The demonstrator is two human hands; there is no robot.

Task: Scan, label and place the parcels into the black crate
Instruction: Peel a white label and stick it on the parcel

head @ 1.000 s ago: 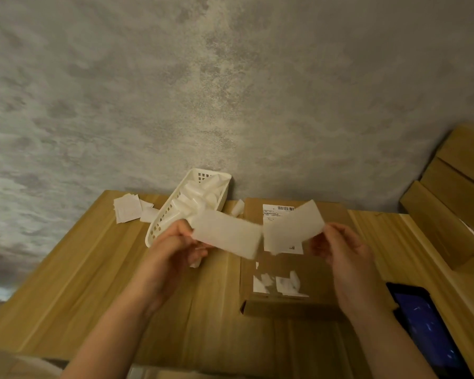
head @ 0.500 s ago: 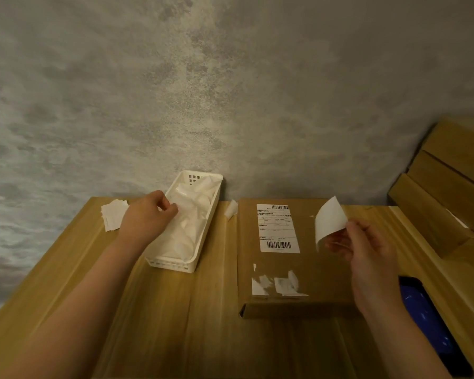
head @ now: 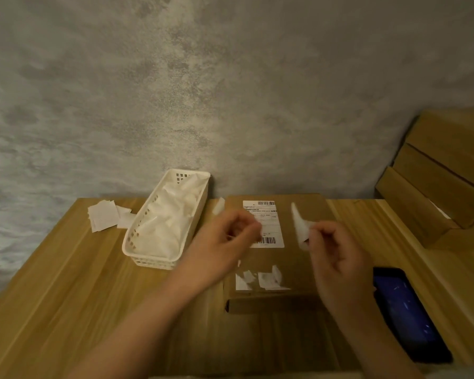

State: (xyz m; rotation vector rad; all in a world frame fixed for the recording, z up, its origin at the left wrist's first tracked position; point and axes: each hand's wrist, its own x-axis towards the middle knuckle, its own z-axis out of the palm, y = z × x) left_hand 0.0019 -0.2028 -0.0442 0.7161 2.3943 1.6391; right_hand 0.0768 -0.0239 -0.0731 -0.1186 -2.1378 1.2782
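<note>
While the wooden table (head: pixel 74 285) is bearing the flat cardboard parcel (head: pixel 307 258) at its middle, the left hand (head: pixel 225 242) is hovering over it, fingers curled, blurred and holding nothing visible; the right hand (head: pixel 337 255) is pinching a white label (head: pixel 298 225) above it.

The label (head: pixel 299 228) pinched in the right hand (head: pixel 337 258) is plain white. Left of that grip, the brown cardboard parcel (head: pixel 298 258) bears a white sheet with black barcodes (head: pixel 263 224). Farther left stands a white slotted basket (head: pixel 137 239); the wall (head: pixel 230 91) is mottled grey.
</note>
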